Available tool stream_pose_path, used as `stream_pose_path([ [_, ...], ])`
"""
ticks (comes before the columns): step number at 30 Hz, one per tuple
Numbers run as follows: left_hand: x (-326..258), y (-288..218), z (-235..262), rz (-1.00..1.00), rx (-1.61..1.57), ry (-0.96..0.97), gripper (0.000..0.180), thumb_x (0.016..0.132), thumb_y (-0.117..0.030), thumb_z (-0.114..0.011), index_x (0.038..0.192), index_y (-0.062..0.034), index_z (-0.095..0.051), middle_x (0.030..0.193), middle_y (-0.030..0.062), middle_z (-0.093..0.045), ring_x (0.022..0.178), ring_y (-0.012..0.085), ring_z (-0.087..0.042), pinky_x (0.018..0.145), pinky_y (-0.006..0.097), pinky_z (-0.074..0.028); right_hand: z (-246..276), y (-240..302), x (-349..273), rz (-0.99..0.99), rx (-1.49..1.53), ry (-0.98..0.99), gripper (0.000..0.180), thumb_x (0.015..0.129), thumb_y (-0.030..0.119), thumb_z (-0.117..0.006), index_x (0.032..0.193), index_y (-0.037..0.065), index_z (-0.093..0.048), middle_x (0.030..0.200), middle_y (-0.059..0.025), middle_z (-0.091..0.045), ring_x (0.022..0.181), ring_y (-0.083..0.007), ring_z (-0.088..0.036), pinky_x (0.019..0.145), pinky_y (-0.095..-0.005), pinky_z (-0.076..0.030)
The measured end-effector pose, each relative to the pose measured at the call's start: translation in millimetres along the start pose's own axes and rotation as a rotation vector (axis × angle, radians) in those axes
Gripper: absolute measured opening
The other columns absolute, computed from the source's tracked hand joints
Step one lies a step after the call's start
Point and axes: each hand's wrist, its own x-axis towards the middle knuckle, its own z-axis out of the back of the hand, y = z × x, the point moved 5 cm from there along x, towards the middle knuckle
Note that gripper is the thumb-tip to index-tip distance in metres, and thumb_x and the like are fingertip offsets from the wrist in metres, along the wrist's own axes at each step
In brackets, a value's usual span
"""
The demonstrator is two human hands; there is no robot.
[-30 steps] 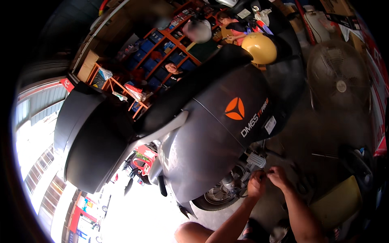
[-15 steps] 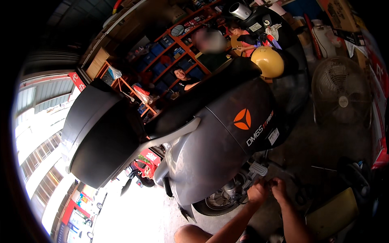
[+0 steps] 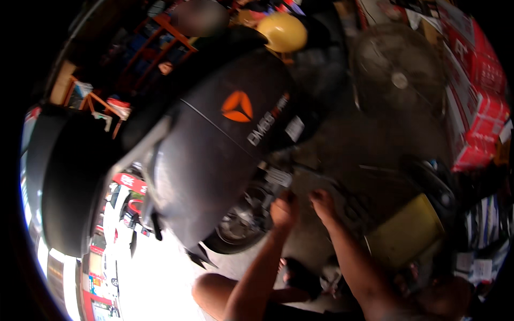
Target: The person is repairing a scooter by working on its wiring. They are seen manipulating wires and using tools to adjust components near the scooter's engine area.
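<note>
Low down, at rear wheel [image 3: 238,227] of dark grey scooter [image 3: 214,144]: small pale metal part [image 3: 279,176] just behind the wheel, under the tail panel, above both hands. Left hand [image 3: 284,209] curled into a loose fist right below that part, knuckles up; touching or gripping something there, but too blurred to say what (cannot tell whether anything is actually held). Right hand [image 3: 323,202] just beside it, fingers bent down toward the floor [image 3: 369,160] and the dark linkage near the wheel; grip likewise unreadable. Both forearms rising from lower edge, nearly parallel, left one steeper, elbows low, knee [image 3: 214,291] bent underneath.

Risks, judged from the layout: hands close to tyre and spokes, so any roll of the wheel could pinch fingers. Crouched posture with a foot in a dark sandal [image 3: 300,275] directly under the work, so a dropped fastener or tool likely to land on toes or skitter off on the concrete. Scooter leaning over the work area (stand not visible), so a hard pull might rock it.

Further out: yellow helmet [image 3: 281,31] on the seat end, standing fan [image 3: 396,75] behind, yellow bin [image 3: 407,232] to the right, red cartons [image 3: 476,101] stacked at far right, orange shelving [image 3: 155,59] beyond.
</note>
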Motion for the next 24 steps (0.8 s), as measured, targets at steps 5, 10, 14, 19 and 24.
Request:
stream_pose_path([
  [5, 1.2, 11.6, -10.1, 0.230, -0.325, 0.083, 0.016, 0.084, -0.016, -0.060, 0.087, -0.0006, -0.065, 0.074, 0.0137, -0.068, 0.066, 0.0262, -0.069, 0.059, 0.038, -0.053, 19.1, 11.6, -5.8, 0.021, -0.010, -0.085, 0.017, 0.083, 0.020, -0.065, 0.083, 0.003, -0.067, 0.069, -0.0085, -0.067, 0.061, -0.0187, -0.064, 0.057, -0.0336, -0.049],
  [10, 1.0, 13.2, -13.0, 0.383, -0.550, 0.111, 0.011, 0.082, -0.007, -0.059, 0.087, 0.0002, -0.065, 0.074, 0.0090, -0.067, 0.065, 0.0175, -0.066, 0.056, 0.032, -0.053, 32.7, 23.0, -11.2, -0.049, -0.003, -0.078, 0.012, 0.088, 0.013, -0.061, 0.084, 0.003, -0.066, 0.071, -0.0035, -0.064, 0.060, -0.0111, -0.058, 0.052, -0.0270, -0.046],
  [14, 0.6, 18.8, -15.3, 0.365, -0.632, 0.157, 0.010, 0.083, -0.004, -0.061, 0.091, 0.0021, -0.064, 0.078, 0.0092, -0.067, 0.065, 0.0175, -0.067, 0.057, 0.031, -0.054, 40.5, 21.7, -9.6, -0.046, 0.046, -0.121, 0.010, 0.084, 0.010, -0.060, 0.083, 0.004, -0.069, 0.066, -0.0056, -0.065, 0.059, -0.0146, -0.062, 0.053, -0.0297, -0.049],
  [19, -0.1, 24.0, -16.7, 0.347, -0.656, 0.186, 0.013, 0.085, -0.005, -0.063, 0.095, 0.0036, -0.064, 0.081, 0.0101, -0.067, 0.065, 0.0176, -0.067, 0.058, 0.030, -0.054, 46.4, 8.5, -7.2, -0.100, 0.125, -0.164, 0.010, 0.084, 0.010, -0.061, 0.080, 0.004, -0.068, 0.065, -0.0049, -0.063, 0.058, -0.0133, -0.061, 0.051, -0.0284, -0.048],
  [24, 3.5, 21.0, -14.8, 0.356, -0.591, 0.162, 0.013, 0.085, -0.008, -0.063, 0.091, 0.0035, -0.065, 0.077, 0.0100, -0.067, 0.064, 0.0165, -0.066, 0.058, 0.031, -0.054, 57.7, 5.4, 3.3, -0.075, 0.050, -0.052, 0.013, 0.084, 0.014, -0.062, 0.077, 0.004, -0.067, 0.064, -0.0043, -0.063, 0.055, -0.0117, -0.060, 0.050, -0.0281, -0.048],
])
